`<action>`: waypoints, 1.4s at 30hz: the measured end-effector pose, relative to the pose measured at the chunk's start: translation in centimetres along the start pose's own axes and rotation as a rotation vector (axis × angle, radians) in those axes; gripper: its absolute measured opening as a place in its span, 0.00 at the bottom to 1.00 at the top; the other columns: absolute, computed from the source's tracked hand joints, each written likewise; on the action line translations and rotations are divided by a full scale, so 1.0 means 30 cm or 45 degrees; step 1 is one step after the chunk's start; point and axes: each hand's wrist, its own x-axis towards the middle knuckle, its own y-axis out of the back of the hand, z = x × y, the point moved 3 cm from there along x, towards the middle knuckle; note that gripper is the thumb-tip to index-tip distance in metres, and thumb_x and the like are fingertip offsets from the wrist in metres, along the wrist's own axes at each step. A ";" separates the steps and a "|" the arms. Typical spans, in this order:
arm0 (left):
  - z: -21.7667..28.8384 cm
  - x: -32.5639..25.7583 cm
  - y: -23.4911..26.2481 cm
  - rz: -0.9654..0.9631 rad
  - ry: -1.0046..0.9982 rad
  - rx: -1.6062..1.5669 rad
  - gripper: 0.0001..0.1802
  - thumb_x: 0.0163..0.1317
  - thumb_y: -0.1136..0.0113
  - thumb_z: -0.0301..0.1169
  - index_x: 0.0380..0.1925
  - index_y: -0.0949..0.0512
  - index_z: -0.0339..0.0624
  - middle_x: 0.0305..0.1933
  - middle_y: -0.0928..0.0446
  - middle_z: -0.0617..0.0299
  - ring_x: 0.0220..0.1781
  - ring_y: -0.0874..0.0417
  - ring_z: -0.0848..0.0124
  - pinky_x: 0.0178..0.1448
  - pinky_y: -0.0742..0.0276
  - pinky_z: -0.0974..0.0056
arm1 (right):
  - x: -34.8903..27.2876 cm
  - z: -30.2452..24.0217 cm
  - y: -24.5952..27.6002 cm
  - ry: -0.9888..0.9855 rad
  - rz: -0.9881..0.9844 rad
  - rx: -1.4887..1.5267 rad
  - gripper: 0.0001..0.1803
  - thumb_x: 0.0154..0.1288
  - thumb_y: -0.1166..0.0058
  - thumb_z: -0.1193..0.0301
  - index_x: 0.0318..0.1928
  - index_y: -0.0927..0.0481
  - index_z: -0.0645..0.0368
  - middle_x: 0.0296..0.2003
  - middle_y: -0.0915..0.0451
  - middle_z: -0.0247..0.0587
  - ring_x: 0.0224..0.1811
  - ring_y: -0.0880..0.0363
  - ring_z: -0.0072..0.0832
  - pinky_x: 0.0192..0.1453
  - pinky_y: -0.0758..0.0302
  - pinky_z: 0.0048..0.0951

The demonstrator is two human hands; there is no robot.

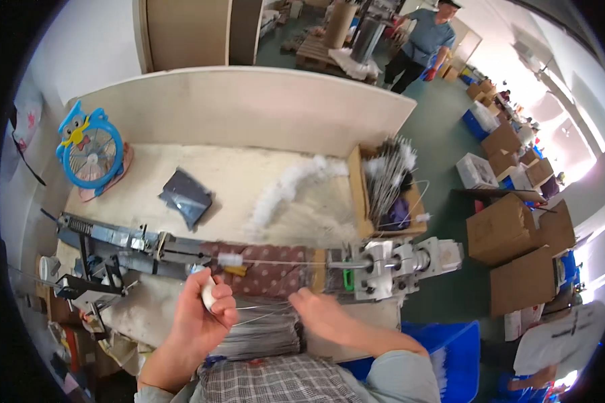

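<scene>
Fingers (216,310) of your left hand (205,305) curl shut round a small white piece (209,293), just below the winding machine (249,258). Your right hand (319,312) lies flat, fingers spread w/ nothing gripped, on the wire bundle (262,329) in front of that machine. One cardboard box (356,195), behind the machine's rt end, holds fluffy-tipped wires (386,174). One blue fan (91,151) stands far left of it. Both forearms rise from the bottom edge.
</scene>
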 end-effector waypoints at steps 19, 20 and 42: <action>-0.068 0.159 0.000 -0.560 -1.357 2.340 0.10 0.61 0.45 0.33 0.38 0.25 0.40 0.39 0.22 0.53 0.31 0.19 0.65 0.30 0.25 0.63 | 0.058 0.122 0.336 -0.153 0.638 0.251 0.10 0.59 0.46 0.77 0.42 0.20 0.62 0.31 0.18 0.44 0.26 0.20 0.30 0.31 0.24 0.25; -0.090 0.201 -0.052 -0.485 -1.626 2.568 0.07 0.57 0.43 0.30 0.35 0.24 0.40 0.39 0.22 0.55 0.32 0.19 0.64 0.32 0.25 0.61 | 0.075 0.133 0.320 -0.148 0.645 0.258 0.10 0.59 0.46 0.77 0.42 0.20 0.62 0.31 0.18 0.44 0.26 0.20 0.30 0.31 0.24 0.25; 0.102 -0.028 0.211 0.056 -1.602 2.475 0.08 0.54 0.39 0.23 0.35 0.19 0.37 0.34 0.19 0.56 0.34 0.18 0.66 0.38 0.23 0.67 | 0.437 -0.154 0.132 0.512 0.377 0.375 0.06 0.50 0.39 0.64 0.28 0.16 0.50 0.24 0.22 0.29 0.35 0.26 0.31 0.37 0.27 0.31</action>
